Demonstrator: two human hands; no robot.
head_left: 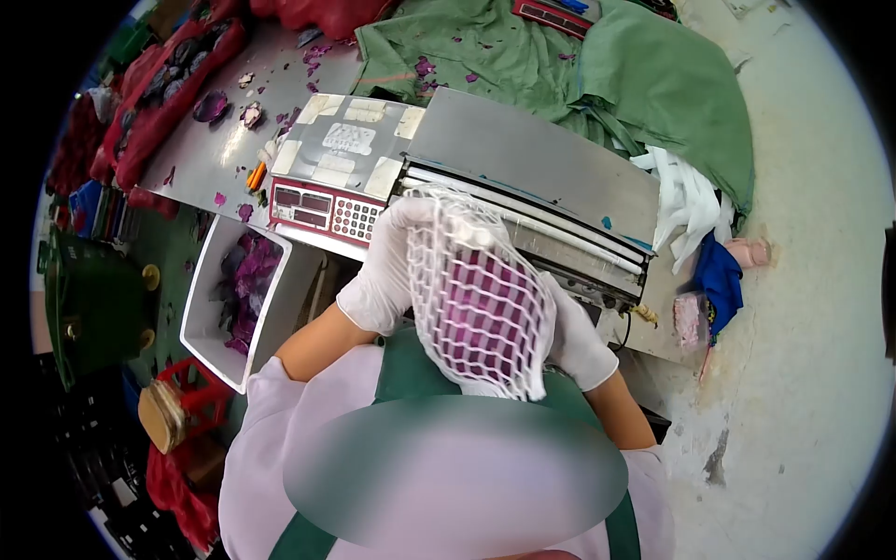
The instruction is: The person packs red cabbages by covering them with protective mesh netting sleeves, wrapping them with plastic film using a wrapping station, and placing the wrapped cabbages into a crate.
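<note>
Purple veg (485,322) in white netting (523,383) is up close, right in front of the flat-topped machine's (532,159) near edge. Left hand (385,275) has fingers closed on the netting; right hand (579,343) cups its side, fingertips hidden, can't tell their spread. White bin (280,299) flanks the left forearm (322,343); floor (803,308) opens rightward.

Right hand (581,345): fingers hidden behind netted purple cabbage (483,313). Red sack (322,13), worktop's (201,154) far edge: top cropped.

The left hand (385,266) and right hand (577,341) are covered by thin, white, wrist-length gloves (373,294). A pale lilac, short-sleeved fabric top (257,439) is worn beneath a dark green apron (408,369) with wide green shoulder straps (623,527).
</note>
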